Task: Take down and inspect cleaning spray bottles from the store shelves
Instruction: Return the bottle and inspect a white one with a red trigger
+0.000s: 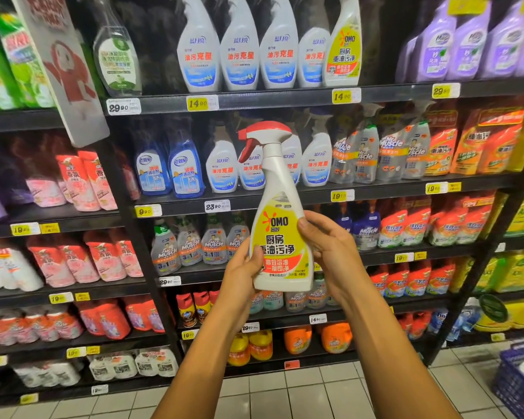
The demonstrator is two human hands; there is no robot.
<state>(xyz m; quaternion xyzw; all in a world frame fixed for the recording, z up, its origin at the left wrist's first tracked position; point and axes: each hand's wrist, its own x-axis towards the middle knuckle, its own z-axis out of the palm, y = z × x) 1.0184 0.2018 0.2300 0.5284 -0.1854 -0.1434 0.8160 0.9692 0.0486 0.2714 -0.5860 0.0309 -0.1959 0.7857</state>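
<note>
White plastic spray bottle (280,225), upright, held in front of the shelves (285,98) at about the level of the third shelf from the top. Red trigger and red cap on the spray head, which points left. Neck narrow; body widens toward the base. Yellow label on the front with "OMO" in red beside a red-orange splash mark, large dark Chinese characters below, then a red band with white characters; small print at the bottom edge reads 480g.

Left hand (242,273) grips the lower left side of the bottle, thumb laid across the label's left edge, fingers wrapped behind and hidden. Right hand (327,246) holds the right side, thumb tip pressing the label's upper right edge, fingers curled around the back.

A matching yellow-labelled bottle (344,46) stands on the top shelf, at the right end of a row of white bottles with blue labels (239,52). Yellow price tags (197,103) line the shelf edges.
</note>
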